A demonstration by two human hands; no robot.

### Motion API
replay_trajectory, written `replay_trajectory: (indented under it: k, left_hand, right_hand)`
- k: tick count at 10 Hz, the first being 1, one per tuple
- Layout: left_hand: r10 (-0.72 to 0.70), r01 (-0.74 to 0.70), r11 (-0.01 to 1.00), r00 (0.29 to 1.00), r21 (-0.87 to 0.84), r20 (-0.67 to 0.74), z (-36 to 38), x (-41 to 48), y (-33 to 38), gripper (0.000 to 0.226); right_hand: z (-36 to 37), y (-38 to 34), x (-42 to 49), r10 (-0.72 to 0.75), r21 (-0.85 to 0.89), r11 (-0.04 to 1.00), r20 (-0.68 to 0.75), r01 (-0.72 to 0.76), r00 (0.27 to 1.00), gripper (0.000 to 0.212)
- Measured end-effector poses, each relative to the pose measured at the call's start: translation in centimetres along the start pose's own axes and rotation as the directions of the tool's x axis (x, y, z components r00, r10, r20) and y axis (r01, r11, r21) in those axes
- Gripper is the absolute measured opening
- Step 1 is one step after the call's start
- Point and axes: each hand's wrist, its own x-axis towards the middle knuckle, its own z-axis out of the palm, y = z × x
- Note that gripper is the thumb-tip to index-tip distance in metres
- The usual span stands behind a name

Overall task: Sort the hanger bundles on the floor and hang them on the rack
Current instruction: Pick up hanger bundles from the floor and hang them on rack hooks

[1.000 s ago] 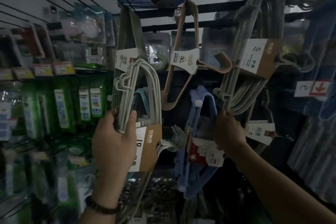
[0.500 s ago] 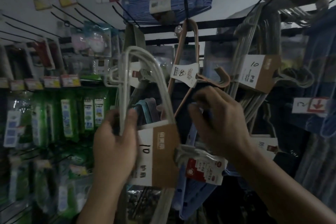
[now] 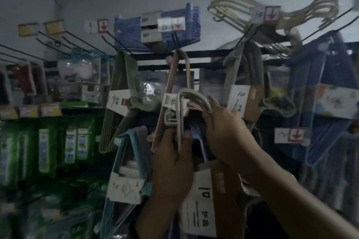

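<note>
Grey hanger bundle (image 3: 196, 97) gripped by left hand (image 3: 172, 165), fingers curled tight, right hand (image 3: 225, 134) at two o'clock, hooked over its bend.

The grey hanger bundle (image 3: 196, 96) is held up high, standing on end, hooks pointing left. Its brown and white card band (image 3: 202, 200) shows a 10 upside down. It is in front of the black rack (image 3: 209, 54), maybe touching the pink bundle (image 3: 188, 75) hanging there.
</note>
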Motion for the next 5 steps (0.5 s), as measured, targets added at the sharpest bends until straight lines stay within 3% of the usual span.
replay_trajectory:
  k: [1, 3, 4, 5]
  left_hand:
    - [0.065, -0.066, 0.997, 0.997, 0.028, 0.048, 2.6, 0.9, 0.7, 0.047]
    - [0.084, -0.079, 0.996, 0.990, -0.048, 0.110, 8.5, 2.9, 2.2, 0.044]
    - [0.105, -0.111, 0.994, 0.960, 0.006, 0.258, 9.7, 5.2, 5.7, 0.061]
    - [0.103, -0.116, 0.993, 0.954, 0.030, 0.281, 9.2, 9.4, 7.8, 0.070]
  right_hand:
    - [-1.7, 1.6, 0.1, 0.106, -0.071, 0.992, -0.013, -0.107, 0.994, 0.021]
    - [-7.1, 4.5, 0.5, 0.066, -0.212, 0.972, -0.168, -0.101, 0.984, 0.011]
    - [-10.4, 6.1, 1.5, 0.062, -0.240, 0.964, -0.208, -0.113, 0.976, 0.018]
    - [-13.2, 7.4, 2.8, 0.075, -0.290, 0.947, -0.207, -0.135, 0.975, 0.025]
